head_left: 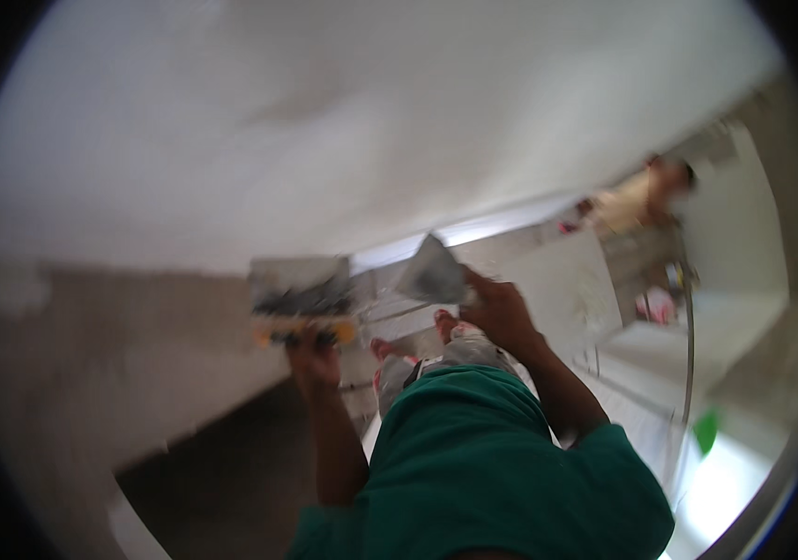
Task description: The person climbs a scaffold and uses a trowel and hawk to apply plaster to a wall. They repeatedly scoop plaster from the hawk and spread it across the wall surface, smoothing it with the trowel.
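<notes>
My left hand [317, 362] is closed around the yellow-orange handle of a plastering trowel [301, 280]. Its rectangular blade is smeared with grey and dark patches. To the right, my right hand [503, 313] grips a putty knife [432, 274] with a broad, wedge-shaped grey blade. The two tools are apart, the knife a little right of the trowel. Beyond them rises a wall with a smooth white coat [231, 140]; its lower left part [138, 322] is bare grey-brown. Motion blurs the picture, so any paste on the blades is hard to make out.
Below my feet [444, 322] are planks or a platform, partly hidden. A thin metal pole [690, 345] stands at the right. Another person [637, 201] is lower down at the far right. A dark opening [231, 467] lies at the lower left.
</notes>
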A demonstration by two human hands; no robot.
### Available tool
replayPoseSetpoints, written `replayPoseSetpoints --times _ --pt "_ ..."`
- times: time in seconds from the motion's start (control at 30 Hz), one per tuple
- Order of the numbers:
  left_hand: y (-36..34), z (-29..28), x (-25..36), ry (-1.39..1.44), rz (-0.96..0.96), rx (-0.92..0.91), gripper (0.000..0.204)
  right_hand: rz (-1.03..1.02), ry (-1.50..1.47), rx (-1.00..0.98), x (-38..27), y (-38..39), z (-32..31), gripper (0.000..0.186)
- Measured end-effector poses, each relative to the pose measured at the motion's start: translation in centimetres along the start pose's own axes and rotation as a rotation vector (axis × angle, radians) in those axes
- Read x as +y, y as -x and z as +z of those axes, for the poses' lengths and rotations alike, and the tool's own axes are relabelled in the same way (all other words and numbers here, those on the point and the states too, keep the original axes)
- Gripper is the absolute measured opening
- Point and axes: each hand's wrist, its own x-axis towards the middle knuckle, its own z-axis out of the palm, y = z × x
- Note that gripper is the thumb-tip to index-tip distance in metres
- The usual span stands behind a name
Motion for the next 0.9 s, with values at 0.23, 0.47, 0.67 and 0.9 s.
replayPoseSetpoints --times 0.23,0.47,0.67,0.9 --pt "2.9 1.1 2.4 0.053 0.126 0.018 0.056 -0.182 0.309 -0.158 -6.8 -3.5 3.1 0.068" --pt "2.8 3.2 3.0 -0.057 0.185 0.135 0.052 -0.225 0.393 -0.346 -10.1 -8.6 4.2 0.068" --pt "3.3 2.4 3.8 -0.761 0.170 0.067 0.032 -0.326 0.456 -0.397 -12.4 -10.1 4.5 0.068" --pt "1.7 1.4 5.5 -1.534 0.740 -0.103 0.040 -0.482 0.387 -0.434 -12.2 -10.9 4.0 0.067"
